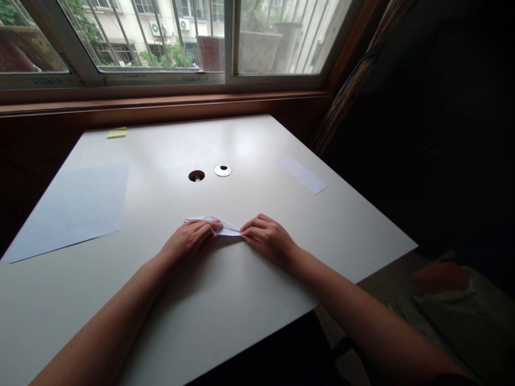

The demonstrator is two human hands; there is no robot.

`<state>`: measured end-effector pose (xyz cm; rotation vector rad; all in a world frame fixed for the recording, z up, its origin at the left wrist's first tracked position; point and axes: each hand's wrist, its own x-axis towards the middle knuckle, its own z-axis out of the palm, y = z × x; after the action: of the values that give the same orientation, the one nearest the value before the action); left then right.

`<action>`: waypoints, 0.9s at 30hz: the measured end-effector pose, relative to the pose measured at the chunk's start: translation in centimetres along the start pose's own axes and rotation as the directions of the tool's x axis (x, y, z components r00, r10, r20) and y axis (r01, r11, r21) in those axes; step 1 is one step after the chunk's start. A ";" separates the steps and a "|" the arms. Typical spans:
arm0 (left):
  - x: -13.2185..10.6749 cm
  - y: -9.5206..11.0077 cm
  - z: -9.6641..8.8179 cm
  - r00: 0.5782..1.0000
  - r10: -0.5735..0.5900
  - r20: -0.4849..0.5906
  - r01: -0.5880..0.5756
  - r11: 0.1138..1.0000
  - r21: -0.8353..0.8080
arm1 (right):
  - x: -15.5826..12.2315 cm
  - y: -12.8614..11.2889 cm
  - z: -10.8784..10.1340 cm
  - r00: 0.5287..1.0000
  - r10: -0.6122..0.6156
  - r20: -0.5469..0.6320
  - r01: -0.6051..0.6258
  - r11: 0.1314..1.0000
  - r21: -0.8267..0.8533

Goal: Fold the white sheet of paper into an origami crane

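Observation:
A small piece of folded white paper (230,230) is between my hands, near the middle of the white table. My left hand (196,234) is closed over its left part, with the fingers lying across the folds. At the paper's right tip, my right hand (267,237) pinches it between thumb and fingers. Creased layers show between the two hands, and a pointed end sticks out beyond the left knuckles. My left fingers hide some of the folds.
Large white sheets (88,201) lie at the left of the table (249,289). A creased paper strip (302,175) lies at the right. Toward the window are a cable hole (196,176), its round cover (222,170) and a yellow pad (117,133).

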<state>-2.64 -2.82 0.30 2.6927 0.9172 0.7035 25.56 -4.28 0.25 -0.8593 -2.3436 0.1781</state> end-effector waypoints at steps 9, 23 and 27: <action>0.0 0.1 0.5 0.997 0.061 -0.044 -0.057 0.993 0.100 | 0.0 -0.1 -0.1 1.000 -0.002 0.007 0.002 0.999 0.033; 0.5 1.2 0.4 0.988 -0.132 -0.085 0.131 0.991 -0.017 | -0.1 0.0 -0.5 0.994 0.103 0.039 -0.108 0.982 0.153; 0.6 1.4 0.5 0.989 -0.117 -0.093 0.118 0.993 0.007 | 0.0 -0.2 -0.4 0.997 0.077 0.032 -0.080 0.986 0.147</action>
<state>-1.29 -3.54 0.60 2.6096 1.0965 0.8055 25.73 -4.49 0.65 -0.8811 -2.2888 0.3931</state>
